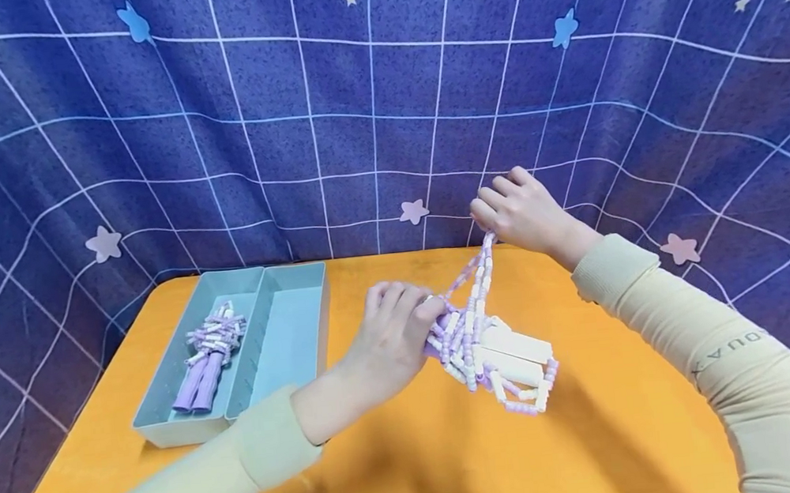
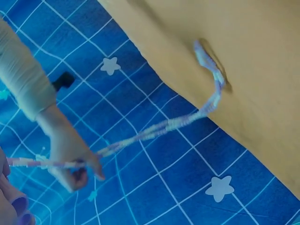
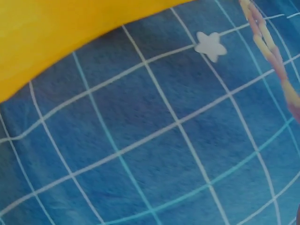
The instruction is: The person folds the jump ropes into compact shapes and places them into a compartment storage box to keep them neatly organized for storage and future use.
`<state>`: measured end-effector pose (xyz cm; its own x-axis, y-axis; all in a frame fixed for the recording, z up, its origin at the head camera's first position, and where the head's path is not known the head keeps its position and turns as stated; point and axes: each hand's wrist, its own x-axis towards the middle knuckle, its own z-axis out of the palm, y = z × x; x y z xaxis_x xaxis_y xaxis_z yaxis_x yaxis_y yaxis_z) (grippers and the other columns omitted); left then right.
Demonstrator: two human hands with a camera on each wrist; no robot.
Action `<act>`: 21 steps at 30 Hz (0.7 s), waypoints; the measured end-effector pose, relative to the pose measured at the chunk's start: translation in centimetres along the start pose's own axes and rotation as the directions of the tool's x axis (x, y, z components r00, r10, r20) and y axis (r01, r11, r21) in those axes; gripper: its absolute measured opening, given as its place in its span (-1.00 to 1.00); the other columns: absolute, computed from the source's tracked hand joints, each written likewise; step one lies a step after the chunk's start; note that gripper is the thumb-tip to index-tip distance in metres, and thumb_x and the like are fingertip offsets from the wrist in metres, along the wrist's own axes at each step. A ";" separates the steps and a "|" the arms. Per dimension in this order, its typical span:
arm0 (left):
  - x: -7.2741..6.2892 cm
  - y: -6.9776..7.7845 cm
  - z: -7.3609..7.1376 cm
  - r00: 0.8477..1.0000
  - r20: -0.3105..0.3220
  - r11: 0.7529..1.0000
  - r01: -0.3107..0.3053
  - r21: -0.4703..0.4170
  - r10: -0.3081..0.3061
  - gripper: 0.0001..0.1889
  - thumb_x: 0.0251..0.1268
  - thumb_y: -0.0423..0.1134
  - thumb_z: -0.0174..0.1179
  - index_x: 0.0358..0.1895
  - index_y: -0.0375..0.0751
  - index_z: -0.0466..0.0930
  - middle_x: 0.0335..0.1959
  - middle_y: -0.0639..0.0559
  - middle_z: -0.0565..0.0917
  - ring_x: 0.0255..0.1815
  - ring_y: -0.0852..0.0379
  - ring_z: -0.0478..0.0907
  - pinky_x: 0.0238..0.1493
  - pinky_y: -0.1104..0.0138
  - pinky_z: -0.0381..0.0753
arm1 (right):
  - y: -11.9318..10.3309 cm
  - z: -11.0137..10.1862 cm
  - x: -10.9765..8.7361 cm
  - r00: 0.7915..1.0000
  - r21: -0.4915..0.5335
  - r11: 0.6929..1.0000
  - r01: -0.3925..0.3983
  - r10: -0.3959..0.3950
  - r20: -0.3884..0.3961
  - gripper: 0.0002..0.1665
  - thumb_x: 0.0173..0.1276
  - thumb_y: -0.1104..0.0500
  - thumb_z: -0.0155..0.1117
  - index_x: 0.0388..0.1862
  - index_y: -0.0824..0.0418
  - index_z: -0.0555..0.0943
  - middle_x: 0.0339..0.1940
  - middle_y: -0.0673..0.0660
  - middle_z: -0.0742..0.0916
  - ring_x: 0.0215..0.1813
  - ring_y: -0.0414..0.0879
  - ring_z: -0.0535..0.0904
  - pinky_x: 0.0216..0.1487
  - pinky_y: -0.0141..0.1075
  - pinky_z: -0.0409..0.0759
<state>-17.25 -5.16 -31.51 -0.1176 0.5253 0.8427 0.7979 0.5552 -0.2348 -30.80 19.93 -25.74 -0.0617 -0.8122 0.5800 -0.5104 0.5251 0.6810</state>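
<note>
My left hand (image 1: 392, 330) grips the bundled handles of a beaded jump rope (image 1: 481, 290), raised over the table. White handle parts (image 1: 515, 350) stick out to the right, with purple and white rope wound around their middle. Purple handle ends (image 2: 19, 204) show at the edge of the left wrist view. Above and to the right, my right hand (image 1: 523, 206) holds a strand of the rope, which runs taut down to the bundle. Beyond that hand, in the left wrist view, a length of rope hangs over the table. The right wrist view shows only two twisted strands (image 3: 269, 49).
A pale blue two-compartment box (image 1: 326, 316) stands at the table's left. Its left compartment holds another bundled jump rope (image 1: 209, 356) with purple handles; the right compartment shows a bare bottom. A blue gridded curtain (image 1: 343, 148) hangs behind the orange table (image 1: 531, 471).
</note>
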 end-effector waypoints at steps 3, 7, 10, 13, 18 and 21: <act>-0.1 -0.1 -0.5 1.000 -0.015 0.999 0.025 -0.030 -0.025 -0.65 0.15 -0.41 0.16 -0.05 -0.18 0.25 -0.25 -0.05 0.48 -0.27 0.01 0.44 -0.18 0.14 0.37 | -0.2 0.9 -1.3 1.000 0.008 1.000 -0.022 0.022 -0.009 -0.70 0.42 0.21 -0.15 -0.52 0.26 0.41 -0.64 0.11 0.47 -0.54 0.07 0.41 -0.42 -0.13 0.31; 0.0 -0.5 -1.1 0.997 -0.014 0.996 0.071 -0.058 -0.072 -0.62 0.08 -0.43 0.17 -0.05 -0.22 0.26 -0.23 -0.06 0.46 -0.25 -0.01 0.42 -0.17 0.13 0.34 | -0.7 1.8 -3.0 0.998 0.010 0.998 -0.063 0.063 -0.012 -0.67 0.42 0.21 -0.18 -0.55 0.27 0.38 -0.66 0.13 0.45 -0.56 0.08 0.40 -0.45 -0.12 0.30; 0.1 -0.9 -1.4 0.993 -0.016 0.991 0.115 -0.063 -0.116 -0.59 -0.02 -0.47 0.12 -0.04 -0.23 0.25 -0.23 -0.07 0.45 -0.25 -0.03 0.40 -0.18 0.12 0.32 | -1.3 2.2 -4.1 0.996 0.013 0.996 -0.086 0.086 -0.006 -0.68 0.41 0.20 -0.14 -0.54 0.27 0.39 -0.64 0.14 0.48 -0.56 0.09 0.42 -0.45 -0.11 0.31; 0.1 -1.5 -1.7 0.986 -0.034 0.986 0.159 -0.051 -0.161 -0.56 -0.12 -0.53 0.04 -0.05 -0.24 0.26 -0.24 -0.07 0.47 -0.27 -0.04 0.39 -0.21 0.13 0.29 | -2.0 2.6 -5.1 0.994 0.022 0.994 -0.105 0.105 0.000 -0.70 0.41 0.20 -0.09 -0.52 0.29 0.40 -0.62 0.15 0.50 -0.55 0.11 0.44 -0.45 -0.10 0.31; 0.5 -2.4 -1.9 0.966 -0.077 0.969 0.243 -0.040 -0.246 -0.57 -0.09 -0.56 0.05 -0.06 -0.26 0.27 -0.29 -0.09 0.46 -0.34 -0.05 0.35 -0.28 0.14 0.24 | -3.2 3.4 -6.4 0.992 0.048 0.991 -0.126 0.125 0.017 -0.76 0.33 0.20 -0.03 -0.53 0.29 0.40 -0.62 0.15 0.48 -0.54 0.12 0.43 -0.44 -0.08 0.31; 0.7 -3.0 -1.8 0.951 -0.084 0.954 0.297 -0.035 -0.298 -0.58 -0.02 -0.53 0.12 -0.05 -0.27 0.26 -0.31 -0.10 0.43 -0.35 -0.07 0.31 -0.29 0.14 0.20 | -3.9 3.7 -7.0 0.992 0.060 0.990 -0.124 0.122 0.039 -0.80 0.22 0.18 0.01 -0.52 0.28 0.40 -0.61 0.14 0.47 -0.53 0.11 0.42 -0.41 -0.09 0.31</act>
<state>-18.62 -7.66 -29.37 -0.3004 0.2798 0.9119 0.7472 0.6633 0.0427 -31.53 22.62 -34.13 -0.1569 -0.7514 0.6409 -0.5494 0.6057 0.5756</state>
